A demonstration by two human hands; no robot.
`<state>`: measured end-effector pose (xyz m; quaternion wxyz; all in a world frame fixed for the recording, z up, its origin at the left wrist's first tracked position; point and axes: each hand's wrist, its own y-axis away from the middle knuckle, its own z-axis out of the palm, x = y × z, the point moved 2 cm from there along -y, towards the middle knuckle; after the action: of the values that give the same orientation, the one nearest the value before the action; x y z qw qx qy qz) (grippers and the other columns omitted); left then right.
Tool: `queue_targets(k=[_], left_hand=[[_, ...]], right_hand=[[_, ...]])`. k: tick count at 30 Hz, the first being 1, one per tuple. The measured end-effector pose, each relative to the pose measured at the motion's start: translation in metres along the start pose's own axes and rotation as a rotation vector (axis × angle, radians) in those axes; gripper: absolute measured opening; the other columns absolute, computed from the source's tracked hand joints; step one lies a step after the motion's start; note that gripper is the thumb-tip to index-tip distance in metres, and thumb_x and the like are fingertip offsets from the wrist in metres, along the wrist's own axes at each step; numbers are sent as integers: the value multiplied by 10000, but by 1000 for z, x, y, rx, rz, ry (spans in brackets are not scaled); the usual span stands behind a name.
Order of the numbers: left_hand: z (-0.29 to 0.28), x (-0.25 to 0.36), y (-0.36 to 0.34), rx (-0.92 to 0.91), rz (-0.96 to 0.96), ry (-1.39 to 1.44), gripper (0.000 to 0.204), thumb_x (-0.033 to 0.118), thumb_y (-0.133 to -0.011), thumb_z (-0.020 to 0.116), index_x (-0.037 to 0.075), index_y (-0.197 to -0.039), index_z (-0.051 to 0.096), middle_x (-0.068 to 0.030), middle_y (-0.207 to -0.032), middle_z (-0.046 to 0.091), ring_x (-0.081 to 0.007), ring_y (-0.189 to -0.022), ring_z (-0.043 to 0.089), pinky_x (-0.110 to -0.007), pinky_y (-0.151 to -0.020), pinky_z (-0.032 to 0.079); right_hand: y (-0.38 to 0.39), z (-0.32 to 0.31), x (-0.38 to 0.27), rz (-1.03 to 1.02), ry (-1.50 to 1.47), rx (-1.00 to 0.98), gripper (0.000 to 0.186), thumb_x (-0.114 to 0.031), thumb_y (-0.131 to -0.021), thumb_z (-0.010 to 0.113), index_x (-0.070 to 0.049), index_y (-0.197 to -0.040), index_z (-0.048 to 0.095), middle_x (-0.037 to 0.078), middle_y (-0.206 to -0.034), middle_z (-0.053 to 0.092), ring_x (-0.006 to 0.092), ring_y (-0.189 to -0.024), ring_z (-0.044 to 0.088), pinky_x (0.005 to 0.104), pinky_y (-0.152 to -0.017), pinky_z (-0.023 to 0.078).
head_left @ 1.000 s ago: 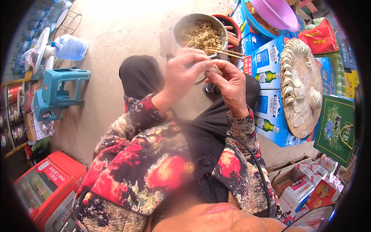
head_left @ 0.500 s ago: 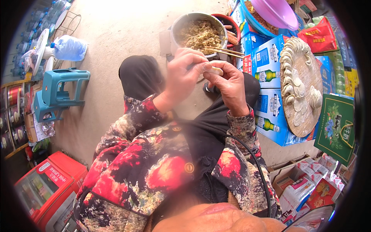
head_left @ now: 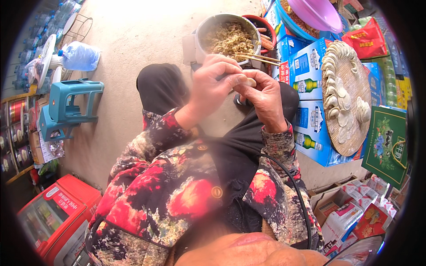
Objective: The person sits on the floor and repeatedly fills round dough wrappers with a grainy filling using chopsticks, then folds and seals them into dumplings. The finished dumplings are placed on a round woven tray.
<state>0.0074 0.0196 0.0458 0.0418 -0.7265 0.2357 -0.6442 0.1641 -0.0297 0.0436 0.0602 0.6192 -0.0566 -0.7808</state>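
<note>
My left hand (head_left: 210, 84) and my right hand (head_left: 262, 93) meet above my lap, their fingers closed together on a small pale dumpling (head_left: 250, 81). Just beyond them stands a round metal pot (head_left: 228, 37) of chopped greenish-yellow filling, with wooden chopsticks (head_left: 258, 58) lying across its rim. To my right, a round woven board (head_left: 355, 124) rests on blue cartons (head_left: 306, 68). Curved rows of pleated dumplings (head_left: 329, 75) line its edge, with flat wrappers (head_left: 341, 117) and a small pile of more at the middle and right.
A red basin (head_left: 263, 23) sits behind the pot, blue and pink basins (head_left: 319, 13) at upper right. Left are stacked blue stools (head_left: 73, 99), water bottles (head_left: 37, 42) and a red cooler (head_left: 60, 208). A green box (head_left: 381, 146) and opened cartons (head_left: 350, 213) lie right.
My fingers have shifted slightly along the dumpling as they pinch it; my right hand sits a little farther left. Nothing else has visibly moved.
</note>
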Motion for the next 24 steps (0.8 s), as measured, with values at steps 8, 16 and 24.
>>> queue_targets(k=[8, 16, 24], left_hand=[[3, 5, 2, 64, -77, 108, 119, -38, -853, 689, 4, -945, 751, -54, -969, 684, -147, -951, 607, -286, -859, 493], [8, -6, 9, 58, -228, 319, 108, 6, -886, 680, -3, -949, 768, -68, -1037, 695, -145, -1000, 630, -282, -862, 507], [8, -4, 4, -72, -254, 383, 132, 2, -911, 643, -38, -963, 758, -94, -1103, 705, -159, -1030, 635, -301, -930, 493]], right_hand=[[-1, 0, 2, -26, 2, -12, 241, -69, -917, 736, 14, -1136, 680, 29, -942, 699, 62, -744, 618, 198, -650, 499], [-4, 5, 7, -166, -10, 1, 200, -75, -947, 699, 15, -1123, 668, 25, -997, 696, 72, -879, 627, 221, -768, 513], [0, 0, 15, -120, 94, -17, 243, -85, -951, 677, 29, -1166, 676, 50, -1043, 715, 85, -959, 631, 257, -842, 519]])
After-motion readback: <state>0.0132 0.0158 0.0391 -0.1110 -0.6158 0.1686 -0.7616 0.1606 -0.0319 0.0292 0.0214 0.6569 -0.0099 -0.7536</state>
